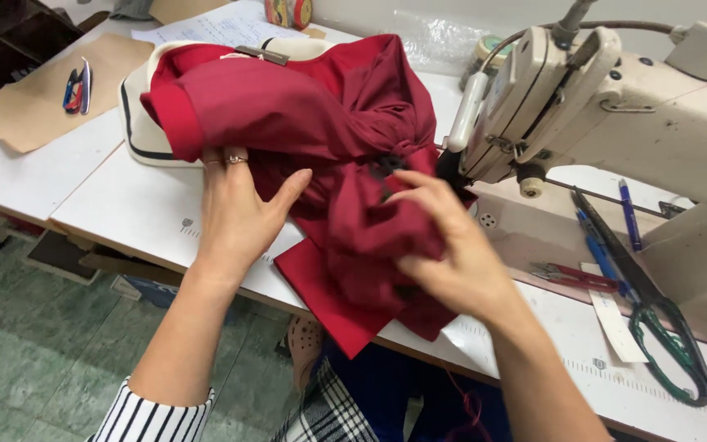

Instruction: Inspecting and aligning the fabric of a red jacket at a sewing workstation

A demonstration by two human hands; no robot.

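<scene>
A view looking down at a white sewing table (137, 205) above a green tiled floor. At far left, a tan paper piece (34, 102) lies on the table with small blue and red clips (78, 86) on it. Just right of that, a cream panel with a dark stripe (137, 123) sits under a bunched dark red garment (321, 115), which spreads across the middle of the table and hangs over its near edge.

The left hand (235, 209), wearing rings and a striped sleeve, lies flat on the garment with the fingers spread, pressing rather than clasping it. The right hand (448, 245) is closed on a fold of the red cloth, pinching it just beside the needle area of a cream sewing machine (615, 106).

Right of the machine head, red-handled snips (574, 277) lie on the table. Blue pens (628, 214) rest near them, and a white paper strip (615, 319) lies alongside. At far right, large scissors with dark green handles (668, 344) lie near the table's edge.
</scene>
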